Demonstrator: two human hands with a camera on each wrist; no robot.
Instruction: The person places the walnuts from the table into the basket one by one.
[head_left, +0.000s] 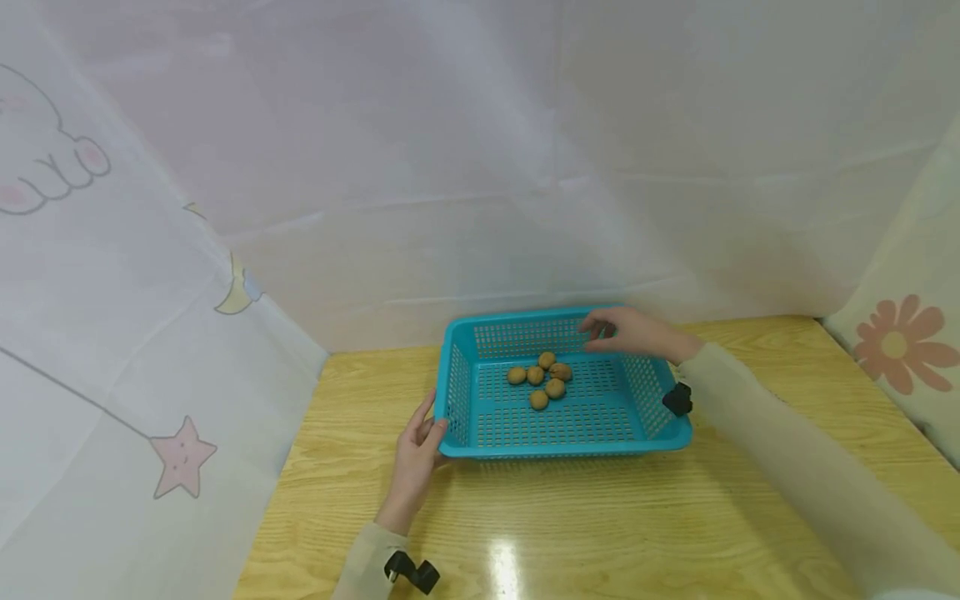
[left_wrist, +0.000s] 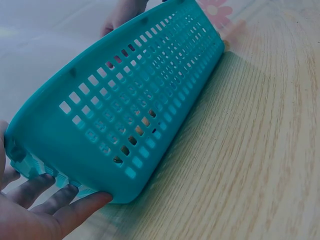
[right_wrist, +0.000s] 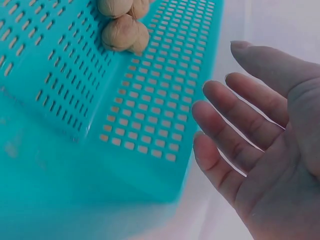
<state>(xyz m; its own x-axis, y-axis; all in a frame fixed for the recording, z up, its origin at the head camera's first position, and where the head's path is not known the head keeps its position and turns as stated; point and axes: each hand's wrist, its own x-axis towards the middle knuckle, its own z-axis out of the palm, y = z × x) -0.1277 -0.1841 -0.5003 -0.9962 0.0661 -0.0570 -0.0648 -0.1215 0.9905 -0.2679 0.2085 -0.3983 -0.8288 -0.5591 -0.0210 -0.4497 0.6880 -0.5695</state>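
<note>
Several brown walnuts lie clustered on the floor of a turquoise plastic basket with slotted walls. At the basket's left end my left hand holds the rim, the thumb over its front corner. In the left wrist view the fingers of that hand spread against the outside of the end wall. My right hand hovers over the basket's back right part, fingers loosely bent. The right wrist view shows nothing in that palm, with walnuts some way off from the fingertips.
The basket stands on a wood-grain table, near its back edge. Pale cloth hangs behind the table and down its left and right sides. A black wrist camera on the right sleeve overlaps the basket's right rim in the head view.
</note>
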